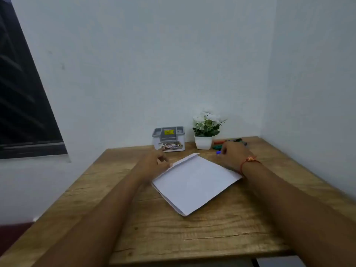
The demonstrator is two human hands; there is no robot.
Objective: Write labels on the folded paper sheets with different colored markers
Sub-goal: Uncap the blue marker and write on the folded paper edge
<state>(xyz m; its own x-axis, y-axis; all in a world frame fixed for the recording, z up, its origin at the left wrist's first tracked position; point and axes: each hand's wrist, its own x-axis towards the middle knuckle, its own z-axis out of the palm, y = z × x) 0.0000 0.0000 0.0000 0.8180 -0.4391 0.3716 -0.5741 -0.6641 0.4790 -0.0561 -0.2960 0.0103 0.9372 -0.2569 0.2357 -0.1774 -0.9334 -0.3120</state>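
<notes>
Diagonally, folded paper (196, 182), long axis near-left to far-right; left hand (154, 163) pinch; right hand (234, 157) grip unclear.

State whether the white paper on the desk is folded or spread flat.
Folded: the white paper shows layered edges along its left side.

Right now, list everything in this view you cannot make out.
Head view only.
- Blue marker: mostly hidden by the right hand; grip unclear.
- Other coloured markers behind that hand: count hidden.
- Grey-and-white plastic desk organiser: sticker text blurred, too small.
- Folded white paper sheets: number hidden, stacked.
- Left hand: pinching or touching, blurred.
</notes>
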